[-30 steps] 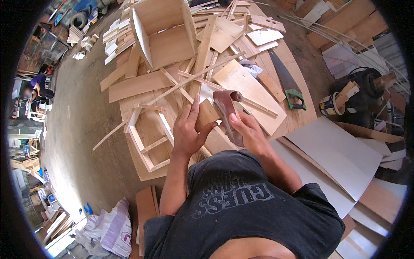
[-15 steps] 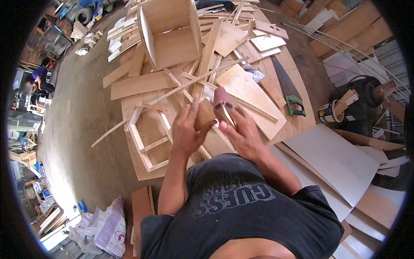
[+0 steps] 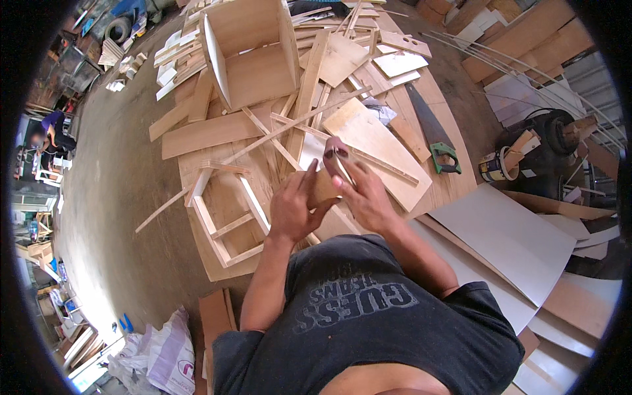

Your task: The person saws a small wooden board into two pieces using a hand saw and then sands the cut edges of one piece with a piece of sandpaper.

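Note:
My right hand (image 3: 367, 199) grips a curled reddish-brown sheet (image 3: 336, 146) that looks like sandpaper, its upper end bent over above the fingers. Just to the left, my left hand (image 3: 294, 203) has thumb and fingers at either side of a tan wooden piece (image 3: 323, 188). The lower part of that piece is partly hidden by the hands. Left of my left hand lies an angular frame of thin wooden strips (image 3: 222, 232). A long thin stick (image 3: 271, 136) crosses the pile just beyond the hands.
An open wooden box (image 3: 253, 69) stands at the far side of the worktable amid scrap boards. A handsaw with a green handle (image 3: 446, 158) lies to the right, near a bucket (image 3: 498, 166). Pale sheets (image 3: 503, 243) lean at right. Another person (image 3: 56, 133) is far left.
The reddish-brown sheet in my right hand has tipped and now shows less of its outer face. My left fingers have drawn in a little. The whole view has shifted slightly.

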Tool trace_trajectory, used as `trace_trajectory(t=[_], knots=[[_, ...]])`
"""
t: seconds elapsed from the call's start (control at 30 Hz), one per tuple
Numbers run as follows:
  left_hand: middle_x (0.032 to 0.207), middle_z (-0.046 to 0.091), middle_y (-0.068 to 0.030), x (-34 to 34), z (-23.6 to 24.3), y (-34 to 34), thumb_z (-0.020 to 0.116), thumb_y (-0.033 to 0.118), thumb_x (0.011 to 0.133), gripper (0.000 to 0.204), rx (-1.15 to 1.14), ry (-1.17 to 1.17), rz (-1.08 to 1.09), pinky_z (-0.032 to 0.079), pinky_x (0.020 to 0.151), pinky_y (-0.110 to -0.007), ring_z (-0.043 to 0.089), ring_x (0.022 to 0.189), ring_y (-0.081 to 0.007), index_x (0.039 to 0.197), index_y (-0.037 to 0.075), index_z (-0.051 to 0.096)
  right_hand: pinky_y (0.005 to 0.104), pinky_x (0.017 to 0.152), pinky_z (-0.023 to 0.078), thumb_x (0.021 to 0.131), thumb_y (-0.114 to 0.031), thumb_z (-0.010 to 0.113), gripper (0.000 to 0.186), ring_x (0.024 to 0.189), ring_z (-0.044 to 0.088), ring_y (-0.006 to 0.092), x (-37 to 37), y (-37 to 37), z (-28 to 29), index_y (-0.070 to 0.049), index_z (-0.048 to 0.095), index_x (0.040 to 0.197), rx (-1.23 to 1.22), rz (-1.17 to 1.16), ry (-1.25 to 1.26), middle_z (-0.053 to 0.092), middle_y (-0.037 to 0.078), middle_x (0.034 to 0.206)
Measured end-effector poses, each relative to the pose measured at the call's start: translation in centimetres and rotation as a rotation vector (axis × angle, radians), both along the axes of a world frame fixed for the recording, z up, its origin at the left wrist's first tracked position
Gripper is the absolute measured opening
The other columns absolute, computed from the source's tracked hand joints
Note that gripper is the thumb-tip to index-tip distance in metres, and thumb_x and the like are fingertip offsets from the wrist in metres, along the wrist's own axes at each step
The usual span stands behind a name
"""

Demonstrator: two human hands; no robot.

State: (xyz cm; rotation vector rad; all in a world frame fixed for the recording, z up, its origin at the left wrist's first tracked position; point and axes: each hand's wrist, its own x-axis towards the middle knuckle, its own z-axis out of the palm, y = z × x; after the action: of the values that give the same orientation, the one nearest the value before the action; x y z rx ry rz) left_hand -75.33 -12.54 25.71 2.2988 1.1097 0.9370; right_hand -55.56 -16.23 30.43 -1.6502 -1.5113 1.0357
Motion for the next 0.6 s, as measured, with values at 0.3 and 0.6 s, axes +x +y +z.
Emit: trace_trajectory(t=[0.3, 0.6], knots=[[0.11, 0.069, -0.0221, 0.0, -0.1, 0.0, 0.081, 0.048, 0.088, 0.072, 0.017, 0.036, 0.015, 0.058, 0.084, -0.049, 0.07, 0.097, -0.0432, 0.133, -0.004, 0.061, 0.0478, 0.091, 0.051, 0.107, -0.047, 0.059, 0.061, 0.105, 0.065, 0.039, 0.0, 0.1, -1.7, -0.005, 0.057, 0.152, -0.034, -0.013, -0.018, 0.063, 0.026, 0.117], [0.107, 0.069, -0.0223, -0.3, 0.9, 1.0, 0.078, 0.05, 0.09, 0.068, -0.016, 0.067, 0.044, 0.058, 0.085, -0.049, 0.07, 0.096, -0.0421, 0.127, -0.006, 0.064, 0.048, 0.089, 0.05, 0.108, -0.048, 0.057, 0.061, 0.101, 0.065, 0.0385, 0.3, -0.3, -1.6, -0.004, 0.057, 0.151, -0.075, 0.016, 0.099, 0.062, 0.026, 0.108]])
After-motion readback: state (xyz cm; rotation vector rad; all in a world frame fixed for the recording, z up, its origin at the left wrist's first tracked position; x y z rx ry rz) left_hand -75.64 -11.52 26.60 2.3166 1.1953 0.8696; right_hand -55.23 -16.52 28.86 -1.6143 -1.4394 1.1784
